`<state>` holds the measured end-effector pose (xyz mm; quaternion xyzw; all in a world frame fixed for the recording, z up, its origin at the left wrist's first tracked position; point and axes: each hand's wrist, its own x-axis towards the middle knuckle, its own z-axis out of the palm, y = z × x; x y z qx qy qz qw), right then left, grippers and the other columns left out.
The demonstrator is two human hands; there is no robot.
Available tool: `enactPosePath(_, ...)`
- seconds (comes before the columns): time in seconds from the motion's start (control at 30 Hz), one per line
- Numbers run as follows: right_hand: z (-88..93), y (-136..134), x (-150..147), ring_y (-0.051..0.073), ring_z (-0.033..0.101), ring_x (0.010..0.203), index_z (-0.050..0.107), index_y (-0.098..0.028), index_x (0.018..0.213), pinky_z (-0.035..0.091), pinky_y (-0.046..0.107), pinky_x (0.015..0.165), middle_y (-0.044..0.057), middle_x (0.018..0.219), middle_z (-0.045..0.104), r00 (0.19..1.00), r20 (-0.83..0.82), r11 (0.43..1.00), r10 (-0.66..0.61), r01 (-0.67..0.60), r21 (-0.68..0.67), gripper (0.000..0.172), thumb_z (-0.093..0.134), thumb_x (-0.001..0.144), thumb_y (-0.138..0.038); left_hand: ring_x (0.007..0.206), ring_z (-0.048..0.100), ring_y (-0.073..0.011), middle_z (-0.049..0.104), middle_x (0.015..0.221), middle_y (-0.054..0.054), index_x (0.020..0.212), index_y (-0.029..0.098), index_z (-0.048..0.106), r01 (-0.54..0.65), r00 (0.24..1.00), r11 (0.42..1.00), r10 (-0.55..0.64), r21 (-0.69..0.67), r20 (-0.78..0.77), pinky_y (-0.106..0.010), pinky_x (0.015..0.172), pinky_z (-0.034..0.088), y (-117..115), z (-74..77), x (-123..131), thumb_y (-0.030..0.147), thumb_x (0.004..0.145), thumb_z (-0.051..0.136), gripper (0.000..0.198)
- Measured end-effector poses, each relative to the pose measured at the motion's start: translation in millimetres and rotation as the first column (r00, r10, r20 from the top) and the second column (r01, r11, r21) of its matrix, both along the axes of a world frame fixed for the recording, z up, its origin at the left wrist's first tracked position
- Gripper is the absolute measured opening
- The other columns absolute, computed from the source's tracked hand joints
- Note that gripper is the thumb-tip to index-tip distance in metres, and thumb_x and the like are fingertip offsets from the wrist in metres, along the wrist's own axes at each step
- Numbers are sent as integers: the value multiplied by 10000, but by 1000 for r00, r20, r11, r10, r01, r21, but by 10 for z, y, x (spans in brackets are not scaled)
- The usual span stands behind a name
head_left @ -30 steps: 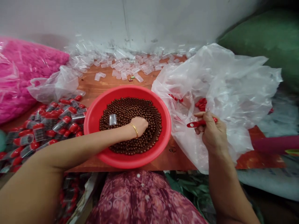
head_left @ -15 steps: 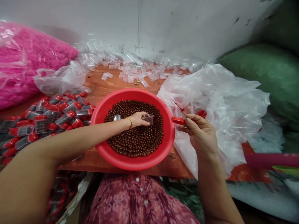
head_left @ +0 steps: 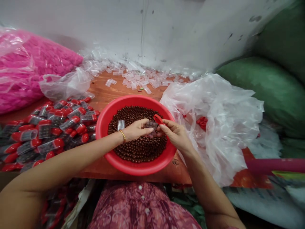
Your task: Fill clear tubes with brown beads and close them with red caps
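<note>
A red basin (head_left: 102, 127) full of small brown balls (head_left: 133, 149) stands in front of me. Over the balls, my left hand (head_left: 138, 129) is closed round a clear plastic container (head_left: 151, 126) with dark balls in it. My right hand (head_left: 172, 131) pinches a red cap (head_left: 158, 119) right beside the container's mouth; whether cap and container touch, I cannot tell. Another clear container (head_left: 121, 124) rests on the balls left of my hands, near my bracelet.
Filled containers with red caps (head_left: 59, 124) are heaped at left, below a bag of pink pieces (head_left: 30, 70). Clear empty containers (head_left: 143, 78) lie along the wall. On the right a crumpled plastic bag (head_left: 219, 117) holds red caps (head_left: 202, 123); green sacks (head_left: 264, 86) stand behind it.
My right hand has moved left from beyond the basin's rim, bringing the red cap to the container. My left hand stays over the balls, still holding the container.
</note>
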<state>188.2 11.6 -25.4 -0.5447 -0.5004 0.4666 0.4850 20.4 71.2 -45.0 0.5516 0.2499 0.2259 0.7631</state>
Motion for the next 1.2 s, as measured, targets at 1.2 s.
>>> enactPosePath(1.2,-15,32,146,144,599,669,571,-187,1247,482,253,626,55,778,635,592,798,859,-114,-346,378,385,373,922,-244,488,427,-53,484,622,62,852,156,464,-88,979,960,133,266,-156,-185,465,347,-77,122,-8,326,759,570,220)
